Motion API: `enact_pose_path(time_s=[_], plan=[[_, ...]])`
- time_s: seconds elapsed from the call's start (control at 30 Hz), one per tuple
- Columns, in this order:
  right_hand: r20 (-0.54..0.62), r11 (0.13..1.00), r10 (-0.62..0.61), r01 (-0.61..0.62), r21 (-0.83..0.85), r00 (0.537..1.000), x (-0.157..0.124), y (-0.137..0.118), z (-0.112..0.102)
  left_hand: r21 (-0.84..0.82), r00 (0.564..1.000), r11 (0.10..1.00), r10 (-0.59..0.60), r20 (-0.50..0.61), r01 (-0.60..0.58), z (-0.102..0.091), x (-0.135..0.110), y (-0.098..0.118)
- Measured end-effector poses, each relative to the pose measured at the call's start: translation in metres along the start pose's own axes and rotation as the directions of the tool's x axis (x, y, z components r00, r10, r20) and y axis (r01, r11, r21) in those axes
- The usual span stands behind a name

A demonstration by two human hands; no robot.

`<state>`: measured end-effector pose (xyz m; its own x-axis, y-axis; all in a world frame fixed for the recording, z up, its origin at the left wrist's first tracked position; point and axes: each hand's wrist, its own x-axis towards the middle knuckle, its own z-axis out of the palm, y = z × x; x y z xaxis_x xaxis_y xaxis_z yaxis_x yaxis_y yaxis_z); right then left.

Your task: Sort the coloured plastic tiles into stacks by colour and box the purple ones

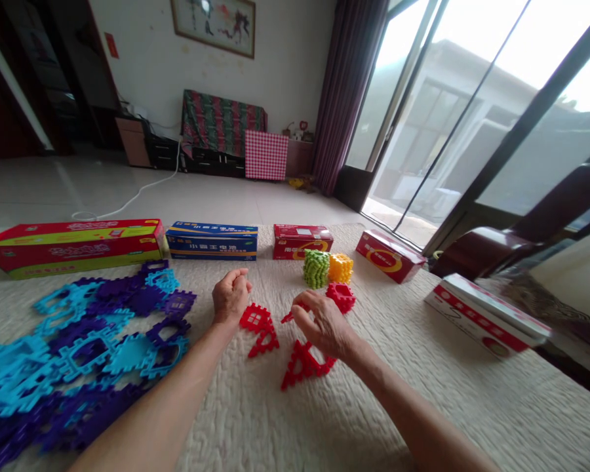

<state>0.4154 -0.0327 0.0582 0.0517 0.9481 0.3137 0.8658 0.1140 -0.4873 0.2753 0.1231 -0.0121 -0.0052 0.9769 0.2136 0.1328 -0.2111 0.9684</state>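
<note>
my left hand [231,296], near the frame's centre, has its fingers curled together just beside a red, toothed, square plastic piece [262,317]. my right hand [324,322], right of centre, bends over a red, toothed, triangular plastic piece [305,362] on the cream quilted cover [246,419]; i cannot tell whether its fingers clamp anything.

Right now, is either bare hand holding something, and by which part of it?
The right hand seems to hold a pointed red plastic piece, but covers the exact grip. The left hand is closed; whether it holds anything cannot be told.
</note>
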Motion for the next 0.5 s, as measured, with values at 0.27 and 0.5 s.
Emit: enact_pose_path(time_s=[0.27, 0.5], plan=[[0.018, 0.969, 0.184, -0.179, -0.169, 0.983, 0.005, 0.021, 0.003, -0.031, 1.000, 0.999, -0.024, 0.009, 0.024, 0.001, 0.000, 0.002], [0.128, 0.990, 0.088, -0.073, -0.121, 0.988, -0.003, 0.028, -0.004, -0.024, 1.000, 0.999, -0.020, 0.013, 0.021, 0.000, -0.001, 0.003]])
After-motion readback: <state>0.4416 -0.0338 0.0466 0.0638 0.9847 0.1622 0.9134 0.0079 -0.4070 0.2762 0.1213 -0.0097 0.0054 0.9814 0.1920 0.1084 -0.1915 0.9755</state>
